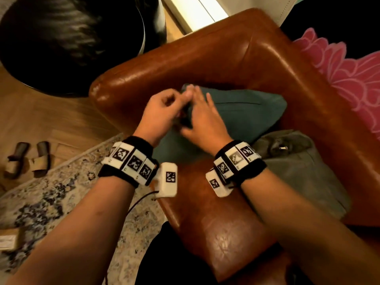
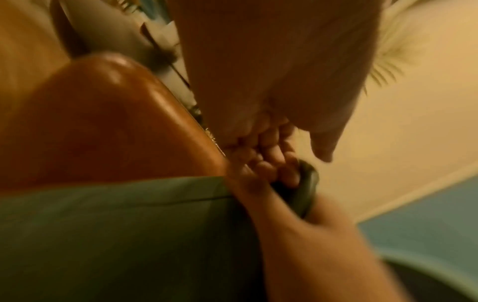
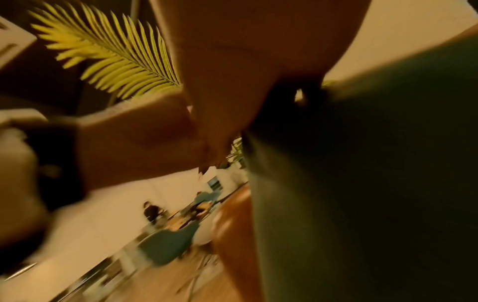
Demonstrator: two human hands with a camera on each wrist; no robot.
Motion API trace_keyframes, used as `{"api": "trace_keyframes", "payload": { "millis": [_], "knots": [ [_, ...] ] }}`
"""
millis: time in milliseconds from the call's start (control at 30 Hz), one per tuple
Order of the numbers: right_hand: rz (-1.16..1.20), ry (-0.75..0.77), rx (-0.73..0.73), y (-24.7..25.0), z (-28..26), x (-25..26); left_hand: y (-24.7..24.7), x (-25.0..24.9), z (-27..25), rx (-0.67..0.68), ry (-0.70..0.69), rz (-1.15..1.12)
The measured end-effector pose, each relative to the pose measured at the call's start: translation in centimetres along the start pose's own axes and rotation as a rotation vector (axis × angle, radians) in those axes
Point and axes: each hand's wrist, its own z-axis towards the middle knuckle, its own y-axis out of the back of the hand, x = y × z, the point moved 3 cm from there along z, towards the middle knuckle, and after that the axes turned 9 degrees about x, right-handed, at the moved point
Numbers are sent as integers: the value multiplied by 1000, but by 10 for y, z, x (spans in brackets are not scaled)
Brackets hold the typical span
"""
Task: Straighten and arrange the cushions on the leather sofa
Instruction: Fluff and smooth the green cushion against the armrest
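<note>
A teal cushion leans in the corner of the brown leather sofa. My left hand has its fingers curled round the cushion's near-left corner; the left wrist view shows those fingers gripping the dark corner fold. My right hand lies flat on the cushion's face beside it, fingers straight. In the right wrist view the teal cushion fills the right side. A grey cushion with a zip lies on the seat to the right, and a pink floral cushion sits further right.
A large dark round object stands just left of the sofa arm. A patterned rug and a pair of slippers lie on the wooden floor at left. A palm frond hangs behind the sofa.
</note>
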Motion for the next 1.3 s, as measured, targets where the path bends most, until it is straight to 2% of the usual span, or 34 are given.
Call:
{"api": "trace_keyframes", "payload": {
  "millis": [33, 100, 133, 167, 233, 267, 300, 367, 400, 567, 633, 700, 767, 833, 867, 900, 933, 967, 1033, 1100, 1133, 1167, 1200, 1300],
  "knots": [
    [55, -55, -103, 8, 1, -3, 2, -5, 1, 12, -32, -38],
    [174, -182, -287, 27, 1, -27, 22, 18, 3, -117, 22, -25],
    [234, -227, -358, 38, -2, -38, 37, 45, 0, -202, 122, 60],
    [288, -254, -413, 49, -7, -47, 50, 82, -5, -233, 275, 171],
    [333, -260, -465, 63, -17, -56, 59, 156, -23, -129, 623, 264],
    [360, -246, -461, 66, -21, -58, 55, 180, -31, -98, 717, 181],
    [400, -230, -454, 66, -26, -60, 48, 191, -39, -126, 787, -9],
    [434, -196, -456, 65, -33, -62, 32, 193, -40, -218, 820, -411],
    [433, -183, -455, 64, -36, -63, 29, 187, -37, -261, 812, -521],
    [477, -184, -493, 53, -39, -65, 44, 208, -32, -369, 895, -526],
    [505, -238, -565, 39, -33, -62, 53, 224, -35, -390, 935, -398],
    [495, -244, -609, 20, -23, -44, 56, 203, -34, -456, 805, -236],
    [525, -153, -521, 4, -10, -15, 49, 159, -29, -461, 570, -156],
    [565, 38, -199, -17, 4, 17, 40, 112, -28, -363, 375, -232],
    [540, 119, -9, -27, 9, 27, 38, 97, -26, -298, 329, -224],
    [465, 142, 121, -35, 13, 27, 40, 90, -25, -267, 297, -159],
    [360, 105, 152, -40, 17, 17, 43, 90, -23, -279, 286, -69],
    [256, 0, 108, -40, 20, -1, 49, 93, -23, -322, 285, 24],
    [107, -405, -82, -32, 18, -63, 60, 103, -27, -430, 293, 180],
    [194, -836, -188, -21, 0, -135, 65, 111, -34, -481, 325, 235],
    [333, -952, -187, -19, -10, -163, 65, 113, -37, -492, 347, 228],
    [472, -969, -167, -18, -16, -182, 64, 117, -38, -500, 364, 221],
    [550, -901, -160, -18, -16, -194, 63, 117, -41, -499, 358, 226],
    [431, -647, -275, 8, -11, -201, 69, 108, -43, -537, 275, 286]
  ]
}}
